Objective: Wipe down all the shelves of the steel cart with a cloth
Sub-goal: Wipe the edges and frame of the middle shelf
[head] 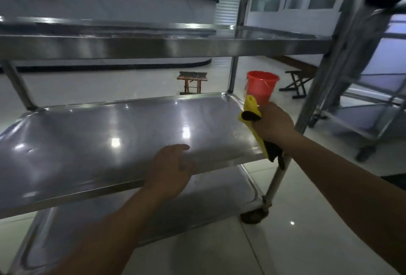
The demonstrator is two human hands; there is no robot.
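A: Nearest lens: two bare forearms. Left hand lies on the front lip of the middle shelf, fingers loose and straight, its grip slack, nothing in it

B: And the right?

A: Right hand at that shelf's right front corner, grip closed round a bunched yellow cloth with black patches. One tail hangs down past the cart's front right leg

B: Step in hand?

A: Reads as starting the middle shelf from the right corner. To do it well, I'd judge: open the cloth out flat rather than push a wad, press with the palm, run long overlapping strokes right to left, then trace the raised rim and corners where grime collects. Left hand braces the lip so the cart doesn't roll on its castor

B: Count

A: Shelves: three, top, middle, bottom. Cloth: one. Hands: two. Red bucket: one, on the floor beyond the cart. Stools: two, a wooden one and a dark folding one, well apart. Castors in sight: one on this cart. Second steel frame off right, part seen, not counted
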